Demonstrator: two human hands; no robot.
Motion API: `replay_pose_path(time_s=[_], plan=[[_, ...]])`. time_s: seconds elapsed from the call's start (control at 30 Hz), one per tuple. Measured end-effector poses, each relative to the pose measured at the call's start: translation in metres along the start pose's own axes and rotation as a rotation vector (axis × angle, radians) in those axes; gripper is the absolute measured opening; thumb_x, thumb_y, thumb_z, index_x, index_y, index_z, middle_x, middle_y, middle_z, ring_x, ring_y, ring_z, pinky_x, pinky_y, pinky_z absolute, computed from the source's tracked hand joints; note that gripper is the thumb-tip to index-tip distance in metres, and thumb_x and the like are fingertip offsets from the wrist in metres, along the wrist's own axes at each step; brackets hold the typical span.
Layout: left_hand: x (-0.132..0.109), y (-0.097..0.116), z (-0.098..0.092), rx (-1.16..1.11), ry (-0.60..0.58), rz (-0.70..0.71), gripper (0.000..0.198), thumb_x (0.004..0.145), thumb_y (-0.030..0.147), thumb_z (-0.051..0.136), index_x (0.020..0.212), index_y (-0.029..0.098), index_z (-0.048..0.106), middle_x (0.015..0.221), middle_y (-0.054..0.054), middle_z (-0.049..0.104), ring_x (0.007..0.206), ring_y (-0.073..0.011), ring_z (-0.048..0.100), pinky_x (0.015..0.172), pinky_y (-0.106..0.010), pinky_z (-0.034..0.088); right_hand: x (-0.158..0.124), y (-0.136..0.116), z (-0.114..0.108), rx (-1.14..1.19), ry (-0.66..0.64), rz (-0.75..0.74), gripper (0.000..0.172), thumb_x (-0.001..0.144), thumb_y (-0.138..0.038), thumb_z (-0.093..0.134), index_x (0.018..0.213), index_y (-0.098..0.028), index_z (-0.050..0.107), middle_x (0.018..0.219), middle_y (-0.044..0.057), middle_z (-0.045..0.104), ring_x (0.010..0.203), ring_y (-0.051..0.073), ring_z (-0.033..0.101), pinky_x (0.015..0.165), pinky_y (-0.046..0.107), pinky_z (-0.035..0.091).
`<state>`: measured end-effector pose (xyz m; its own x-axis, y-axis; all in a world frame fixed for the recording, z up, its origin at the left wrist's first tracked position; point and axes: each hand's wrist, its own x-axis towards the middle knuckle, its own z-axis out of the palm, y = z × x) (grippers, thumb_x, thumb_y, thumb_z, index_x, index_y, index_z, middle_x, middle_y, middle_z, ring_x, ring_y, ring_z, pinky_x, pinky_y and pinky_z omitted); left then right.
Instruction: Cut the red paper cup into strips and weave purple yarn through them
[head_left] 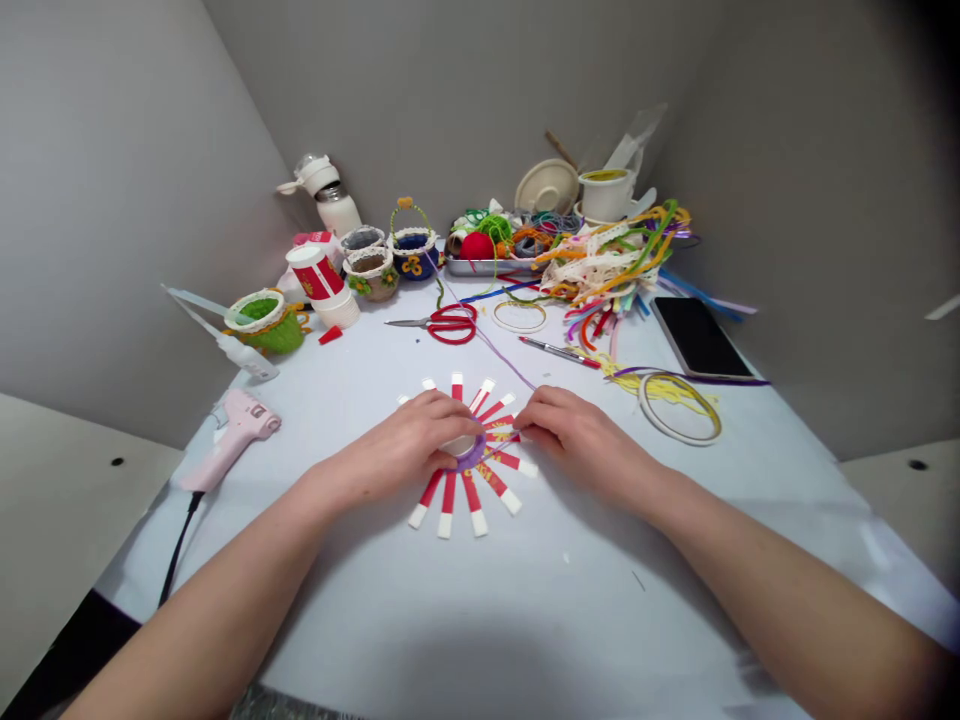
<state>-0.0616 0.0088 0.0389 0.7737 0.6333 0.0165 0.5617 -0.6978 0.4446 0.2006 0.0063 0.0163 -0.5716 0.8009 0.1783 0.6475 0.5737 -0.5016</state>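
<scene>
A paper cup cut into red and white strips (470, 492) lies splayed like a sun on the table, with purple yarn (471, 458) wound round its centre. Over its left side rests my left hand (420, 435), fingers closed on the cup near the centre ring. My right hand (559, 425), at the right edge of the strips, pinches the purple yarn. From there the strand runs back past the red-handled scissors (452, 324) toward a small blue woven basket (414, 257).
A pink glue gun (229, 440) with a black cord lies left. Behind stand a green woven basket (266, 325), stacked paper cups (322, 285) and a tray (487, 267) of yarn. To the right are a pen (559, 352), a tape roll (679, 408) and a phone (701, 338).
</scene>
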Motion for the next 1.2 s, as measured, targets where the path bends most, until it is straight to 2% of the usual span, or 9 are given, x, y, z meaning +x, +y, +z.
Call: replay_pose_path(time_s=[0.17,0.33,0.43,0.53,0.7,0.83,1.0,1.1,1.2], plan=[[0.000,-0.014,-0.004,0.031,-0.039,0.055,0.041,0.093,0.004,0.052,0.126,0.027,0.062,0.136,-0.005,0.061,0.125,-0.0253,0.050,0.106,-0.042,0.040,-0.011,-0.013,-0.015,-0.040,-0.164,-0.174,0.025,0.095,-0.007,0.048,0.097,-0.018,0.070,0.097,0.008,0.065,0.088,0.018,0.060,0.076,0.029,0.046],[0.000,-0.019,-0.003,0.028,-0.026,0.097,0.041,0.095,0.003,0.048,0.126,0.025,0.063,0.136,-0.006,0.062,0.125,-0.0236,0.052,0.107,-0.039,0.041,-0.024,-0.029,-0.016,-0.179,-0.380,-0.197,0.020,0.091,-0.005,0.053,0.079,-0.015,0.065,0.084,0.005,0.063,0.077,0.017,0.058,0.065,0.027,0.041],[0.001,-0.018,-0.003,0.028,-0.012,0.120,0.039,0.095,0.003,0.046,0.124,0.024,0.064,0.134,-0.007,0.063,0.123,-0.0230,0.054,0.106,-0.039,0.041,-0.028,-0.034,-0.012,-0.264,-0.418,-0.217,0.018,0.088,-0.004,0.055,0.077,-0.016,0.063,0.083,0.005,0.062,0.073,0.017,0.056,0.060,0.028,0.035],[0.001,-0.018,-0.004,0.028,-0.001,0.133,0.039,0.095,0.003,0.046,0.124,0.023,0.064,0.133,-0.007,0.063,0.122,-0.0232,0.055,0.106,-0.040,0.042,-0.028,-0.036,-0.009,-0.336,-0.389,-0.218,0.017,0.086,-0.004,0.058,0.077,-0.016,0.063,0.082,0.004,0.062,0.072,0.018,0.054,0.059,0.029,0.033],[0.001,-0.019,-0.003,0.035,-0.013,0.126,0.040,0.095,0.003,0.045,0.124,0.024,0.064,0.135,-0.007,0.062,0.124,-0.0240,0.054,0.106,-0.041,0.042,-0.024,-0.026,-0.009,-0.409,-0.265,-0.139,0.018,0.089,-0.005,0.057,0.077,-0.016,0.065,0.082,0.006,0.062,0.076,0.019,0.055,0.061,0.030,0.035],[0.001,-0.016,-0.001,0.022,-0.035,0.140,0.042,0.094,0.002,0.046,0.125,0.024,0.063,0.137,-0.007,0.061,0.125,-0.0243,0.053,0.107,-0.042,0.041,-0.013,-0.014,-0.005,-0.274,-0.177,-0.098,0.016,0.094,-0.012,0.057,0.084,-0.016,0.069,0.085,0.006,0.063,0.082,0.019,0.057,0.068,0.028,0.040],[0.001,-0.010,0.002,-0.001,-0.037,0.175,0.045,0.093,0.000,0.043,0.127,0.024,0.062,0.137,-0.007,0.060,0.126,-0.0235,0.053,0.111,-0.044,0.037,0.002,-0.004,0.006,-0.111,0.002,0.102,0.015,0.094,-0.016,0.059,0.083,-0.016,0.069,0.084,0.005,0.064,0.084,0.018,0.059,0.075,0.028,0.044],[0.001,-0.006,0.001,-0.021,-0.035,0.174,0.043,0.093,0.001,0.045,0.125,0.024,0.062,0.137,-0.008,0.060,0.126,-0.0235,0.053,0.112,-0.044,0.036,0.006,-0.001,0.012,-0.060,0.006,0.149,0.012,0.094,-0.017,0.060,0.085,-0.016,0.069,0.085,0.005,0.065,0.085,0.019,0.060,0.076,0.028,0.044],[0.001,-0.002,0.002,-0.052,-0.013,0.144,0.032,0.094,0.013,0.055,0.122,0.024,0.063,0.135,-0.009,0.059,0.125,-0.0253,0.053,0.111,-0.046,0.038,0.006,0.000,0.014,-0.042,-0.010,0.153,0.013,0.095,-0.019,0.059,0.087,-0.017,0.069,0.086,0.005,0.065,0.084,0.018,0.060,0.076,0.029,0.044]])
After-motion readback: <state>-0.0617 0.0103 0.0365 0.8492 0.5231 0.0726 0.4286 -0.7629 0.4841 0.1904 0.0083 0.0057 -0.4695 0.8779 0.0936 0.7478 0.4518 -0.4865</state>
